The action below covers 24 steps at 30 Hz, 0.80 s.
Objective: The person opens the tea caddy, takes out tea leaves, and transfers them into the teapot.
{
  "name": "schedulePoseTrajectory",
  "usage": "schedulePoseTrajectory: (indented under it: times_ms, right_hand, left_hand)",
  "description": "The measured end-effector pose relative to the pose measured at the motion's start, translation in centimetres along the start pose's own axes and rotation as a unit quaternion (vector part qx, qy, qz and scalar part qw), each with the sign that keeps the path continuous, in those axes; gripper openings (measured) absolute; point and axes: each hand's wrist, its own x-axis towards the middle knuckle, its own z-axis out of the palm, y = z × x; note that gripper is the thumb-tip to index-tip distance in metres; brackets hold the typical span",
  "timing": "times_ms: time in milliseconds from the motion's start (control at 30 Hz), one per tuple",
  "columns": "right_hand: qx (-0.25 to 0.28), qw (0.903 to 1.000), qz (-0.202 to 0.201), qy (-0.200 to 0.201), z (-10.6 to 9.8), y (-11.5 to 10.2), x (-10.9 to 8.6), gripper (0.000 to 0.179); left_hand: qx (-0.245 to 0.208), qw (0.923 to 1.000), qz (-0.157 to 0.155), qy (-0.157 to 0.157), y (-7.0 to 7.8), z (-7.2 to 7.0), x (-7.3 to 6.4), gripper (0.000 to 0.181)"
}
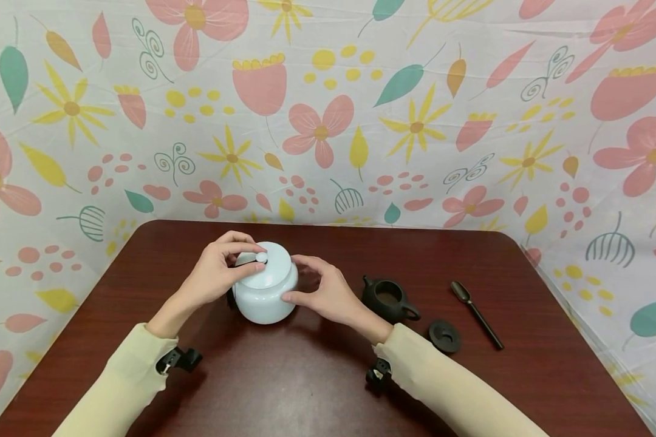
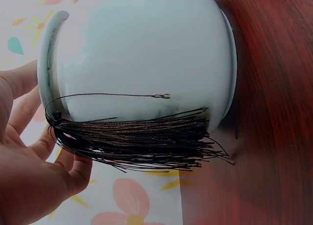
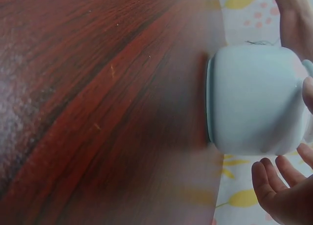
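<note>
A white, rounded lidded jar (image 1: 265,303) stands on the table. Its domed lid (image 1: 276,267) is on top, with a small knob in the middle. My left hand (image 1: 215,270) comes over the lid from the left and pinches the knob between thumb and fingers. From the lid's edge a dark tassel (image 2: 132,139) hangs down the jar's left side. On the other side, my right hand (image 1: 333,295) curves about the jar, its thumb against the front and its fingers toward the back near the lid's rim.
Right of the hands sits a small dark teapot (image 1: 390,306) without its lid. A round dark teapot lid (image 1: 444,336) lies in front of it, and a long-handled scoop (image 1: 478,315) farther right. Flower-printed cloth (image 1: 328,79) hangs behind the brown table (image 1: 284,388).
</note>
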Motion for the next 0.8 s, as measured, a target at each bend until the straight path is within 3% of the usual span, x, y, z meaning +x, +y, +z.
schedulePoseTrajectory:
  times_ms: [800]
  right_hand:
    - [-0.004,0.9998,0.014,0.012,0.46,-0.41,-0.07,0.069]
  left_hand:
    - [-0.016,0.9999,-0.006,0.002,0.27,0.09,0.02,0.015]
